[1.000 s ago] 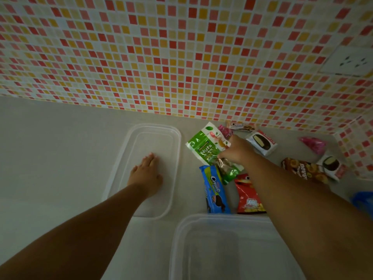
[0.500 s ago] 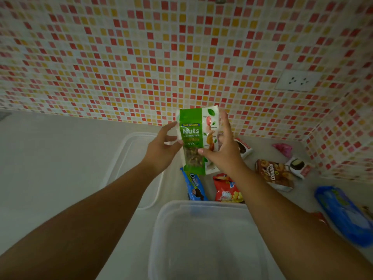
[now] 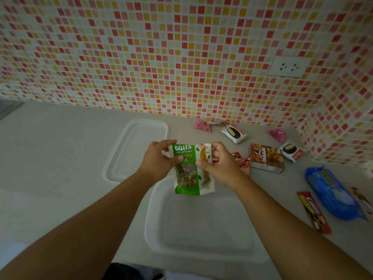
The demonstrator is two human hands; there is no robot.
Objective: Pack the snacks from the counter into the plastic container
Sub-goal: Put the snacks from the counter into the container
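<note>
Nuts pouch [image 3: 190,168] is hanging upright between my two hands, just above the far rim of the container [image 3: 201,225], which is sitting open and looks empty on the worktop [image 3: 60,158]. My left hand [image 3: 156,161] is pinching the pouch's top left edge, thumb on the front; my right hand [image 3: 220,164] is pinching the right edge the same way. I am judging it light, soft and crinkly, with a slick film, so the sealed side edges are giving the surest grip. Laid flat, it should fit easily. The lid [image 3: 139,150] is lying behind, and more snacks [image 3: 266,158] are waiting to the right.
</note>
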